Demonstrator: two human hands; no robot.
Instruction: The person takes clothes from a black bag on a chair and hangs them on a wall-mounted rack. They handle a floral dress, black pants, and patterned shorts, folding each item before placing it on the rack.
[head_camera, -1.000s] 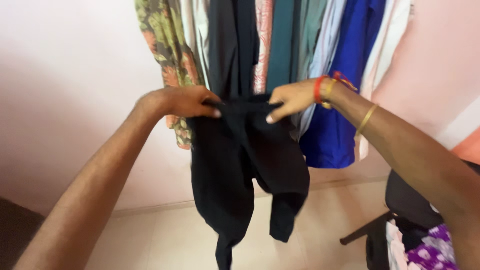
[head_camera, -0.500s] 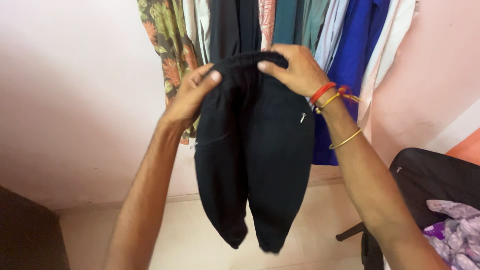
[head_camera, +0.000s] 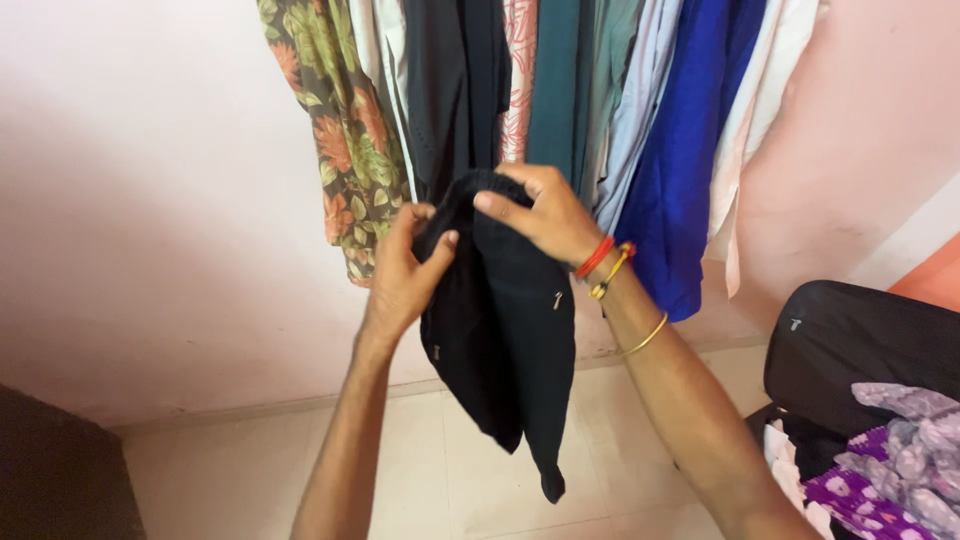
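Pink wall (head_camera: 150, 200) behind, tiled floor (head_camera: 220, 470) below, clothes (head_camera: 560, 90) hanging in a row. We hold black trousers (head_camera: 505, 330) up before them — left hand (head_camera: 405, 275) and right hand (head_camera: 540, 210) both closed on the waistband, legs dangling. Step: likely gathering the waistband; next needs a firm, even grip.
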